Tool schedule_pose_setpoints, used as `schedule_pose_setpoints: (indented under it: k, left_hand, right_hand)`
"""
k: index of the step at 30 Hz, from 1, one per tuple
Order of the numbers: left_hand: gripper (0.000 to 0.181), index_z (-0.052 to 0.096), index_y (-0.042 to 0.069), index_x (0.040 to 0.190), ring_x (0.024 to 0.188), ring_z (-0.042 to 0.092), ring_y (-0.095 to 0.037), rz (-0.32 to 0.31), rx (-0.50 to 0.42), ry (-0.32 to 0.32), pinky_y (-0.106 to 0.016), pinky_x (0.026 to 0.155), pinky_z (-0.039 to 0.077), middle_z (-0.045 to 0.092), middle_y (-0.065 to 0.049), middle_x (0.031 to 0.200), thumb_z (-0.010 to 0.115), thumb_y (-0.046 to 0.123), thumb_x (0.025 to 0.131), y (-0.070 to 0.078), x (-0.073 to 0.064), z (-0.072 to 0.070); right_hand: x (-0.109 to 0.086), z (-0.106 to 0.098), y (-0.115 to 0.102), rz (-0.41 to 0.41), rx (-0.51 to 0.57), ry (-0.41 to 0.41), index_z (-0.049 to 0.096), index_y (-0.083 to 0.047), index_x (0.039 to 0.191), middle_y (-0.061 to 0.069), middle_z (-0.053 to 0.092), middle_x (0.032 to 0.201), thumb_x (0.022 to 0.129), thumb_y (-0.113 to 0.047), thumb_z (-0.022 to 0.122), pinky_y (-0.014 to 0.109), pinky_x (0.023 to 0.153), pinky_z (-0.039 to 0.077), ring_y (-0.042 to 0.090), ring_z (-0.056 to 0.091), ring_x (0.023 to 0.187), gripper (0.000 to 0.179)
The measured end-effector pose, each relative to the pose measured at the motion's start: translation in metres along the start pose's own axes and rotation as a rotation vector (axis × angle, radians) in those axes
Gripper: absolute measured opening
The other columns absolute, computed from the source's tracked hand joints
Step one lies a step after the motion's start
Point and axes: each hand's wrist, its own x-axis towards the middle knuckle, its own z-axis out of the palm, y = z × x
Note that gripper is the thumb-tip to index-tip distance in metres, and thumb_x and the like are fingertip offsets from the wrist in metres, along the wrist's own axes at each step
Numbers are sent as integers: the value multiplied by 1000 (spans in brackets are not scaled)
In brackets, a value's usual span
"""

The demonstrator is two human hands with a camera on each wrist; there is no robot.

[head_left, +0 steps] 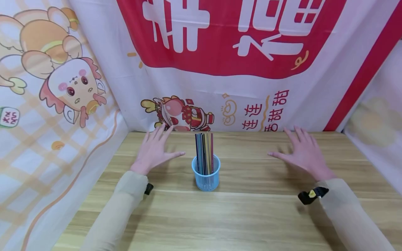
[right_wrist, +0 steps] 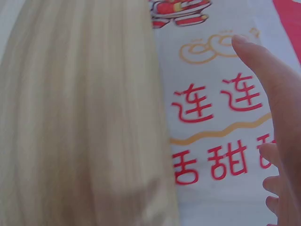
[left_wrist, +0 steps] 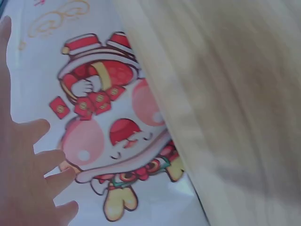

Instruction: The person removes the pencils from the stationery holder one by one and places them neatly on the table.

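Observation:
A light blue plastic cup (head_left: 206,181) stands upright on the wooden table, holding a bunch of thin coloured sticks (head_left: 204,153) in dark, blue, yellow and pink. What the sticks are exactly, I cannot tell. To the cup's left is my left hand (head_left: 154,150), fingers spread and thumb toward the cup, holding nothing. On the other side, farther from the cup, my right hand (head_left: 303,153) also has its fingers spread, with nothing in it. Both hands are apart from the cup. In the wrist views, the left hand (left_wrist: 28,165) and right hand (right_wrist: 282,122) show only at the frame edges.
The wooden table (head_left: 238,219) runs back to a white printed cloth (head_left: 226,83) with red lettering and cartoon figures. Another patterned cloth (head_left: 62,146) hangs along the left side, and a pale cloth (head_left: 373,146) along the right. Dark straps (head_left: 314,195) sit at the wrists.

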Motion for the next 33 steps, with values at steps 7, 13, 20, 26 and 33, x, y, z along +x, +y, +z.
schedule_pose_setpoints:
  k: [7,13,20,26,33]
  left_hand:
    - [110,8,30,165,153,15,-33,-15,-228,4,-60,122,9,11,-6,169,54,85,82,20,-1,-15]
    - [105,26,39,160,148,28,-33,-127,-621,3,-73,111,25,31,0,163,75,75,75,44,-17,-19]
    - [99,41,21,156,144,37,-25,-85,-900,-34,-62,115,29,42,0,157,89,50,74,65,-32,-2]
    - [101,42,18,155,141,42,-21,-60,-1029,-110,-46,117,33,45,0,155,95,40,71,84,-41,14]
    - [97,49,13,149,135,50,-25,-64,-1088,-125,-47,114,38,52,-3,148,97,37,68,95,-44,22]
  right_hand:
    - [3,-19,-22,26,90,24,17,-19,165,25,17,164,79,-78,66,80,108,15,50,16,147,115]
    - [2,-31,-55,102,284,-31,19,-22,164,16,17,167,79,-77,67,81,104,23,44,19,149,112]
    - [-2,-33,-94,69,472,30,36,-22,159,8,33,163,79,-68,76,73,110,28,37,28,148,100]
    - [0,-22,-124,-31,574,104,54,-23,149,4,50,151,80,-59,81,64,112,35,30,41,141,82]
    - [2,0,-160,-100,642,41,61,-17,142,4,59,142,82,-58,80,55,110,42,29,51,134,75]
